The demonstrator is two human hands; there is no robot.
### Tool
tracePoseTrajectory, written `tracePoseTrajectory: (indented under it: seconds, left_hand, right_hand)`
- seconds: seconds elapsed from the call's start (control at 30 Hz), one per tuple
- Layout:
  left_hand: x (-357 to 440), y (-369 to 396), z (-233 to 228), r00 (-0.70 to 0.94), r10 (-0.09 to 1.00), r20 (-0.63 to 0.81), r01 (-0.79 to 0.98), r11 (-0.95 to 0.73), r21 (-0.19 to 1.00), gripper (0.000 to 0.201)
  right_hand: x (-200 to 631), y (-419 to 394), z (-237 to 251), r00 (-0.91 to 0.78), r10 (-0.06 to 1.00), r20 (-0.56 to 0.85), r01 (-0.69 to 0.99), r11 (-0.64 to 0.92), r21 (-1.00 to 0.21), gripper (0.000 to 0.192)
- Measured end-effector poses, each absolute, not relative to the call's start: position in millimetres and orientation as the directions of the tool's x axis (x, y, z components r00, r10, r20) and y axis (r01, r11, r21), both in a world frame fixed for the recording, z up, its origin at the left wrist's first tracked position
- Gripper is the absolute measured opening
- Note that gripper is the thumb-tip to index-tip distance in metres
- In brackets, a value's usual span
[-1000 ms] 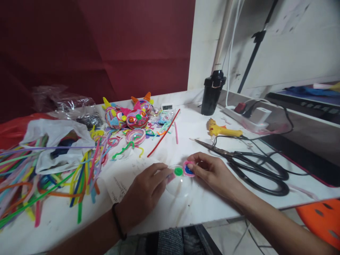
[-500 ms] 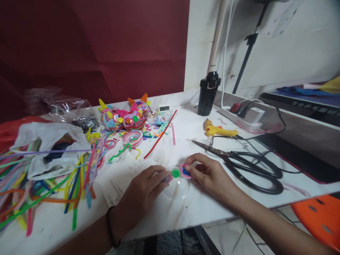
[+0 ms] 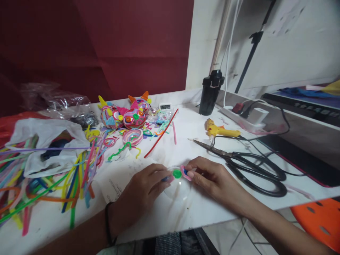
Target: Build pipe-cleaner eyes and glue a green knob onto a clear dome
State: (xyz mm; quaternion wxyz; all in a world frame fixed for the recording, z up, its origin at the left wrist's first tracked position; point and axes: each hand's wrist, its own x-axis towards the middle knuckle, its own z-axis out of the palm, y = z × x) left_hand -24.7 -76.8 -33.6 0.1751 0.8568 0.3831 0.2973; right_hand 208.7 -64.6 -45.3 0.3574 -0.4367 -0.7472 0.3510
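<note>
A clear plastic dome [image 3: 176,193] lies on the white table between my hands, with a small green coil of pipe cleaner [image 3: 177,174] on its top. My right hand [image 3: 212,177] pinches a pink-edged blue pipe-cleaner coil [image 3: 186,172], tilted up at the right side of the green one. At the left side of the green coil, my left hand [image 3: 142,186] has its fingers closed on another pink-and-blue coil [image 3: 167,179], mostly covered by the fingertips. Under the left hand is a sheet of paper with handwriting [image 3: 117,180].
Black-handled scissors [image 3: 255,170] and a yellow glue gun [image 3: 223,131] lie to the right, near a phone-like black slab [image 3: 297,159]. Behind are a black bottle [image 3: 211,94] and a power strip [image 3: 239,118]. Colourful pipe cleaners [image 3: 71,187] and decorated cat-like heads [image 3: 134,117] fill the left.
My right hand has tipped the pink-and-blue coil more on edge, close against the green coil. More blue shows at my left fingertips. The view has shifted slightly.
</note>
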Motion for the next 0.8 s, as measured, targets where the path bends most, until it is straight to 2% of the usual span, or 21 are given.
tracePoseTrajectory:
  seconds: [0.3,0.53,0.8]
  left_hand:
    - [-28.1,-70.8,-34.2,0.562,0.751,0.346,0.53,-0.649,0.546,0.017]
    - [-29.0,-66.7,-34.3,0.504,0.829,0.241,0.528,-0.517,0.674,0.013]
    - [-29.4,-60.2,-32.9,0.546,0.792,0.274,0.435,-0.548,0.715,0.016]
  right_hand:
    - [212.0,-69.1,-45.6,-0.39,0.895,0.217,0.409,0.38,-0.83,0.02]
    - [211.7,-69.0,-43.6,-0.409,0.89,0.2,0.457,0.39,-0.8,0.018]
    - [211.6,-69.0,-45.2,-0.402,0.899,0.176,0.449,0.361,-0.817,0.018]
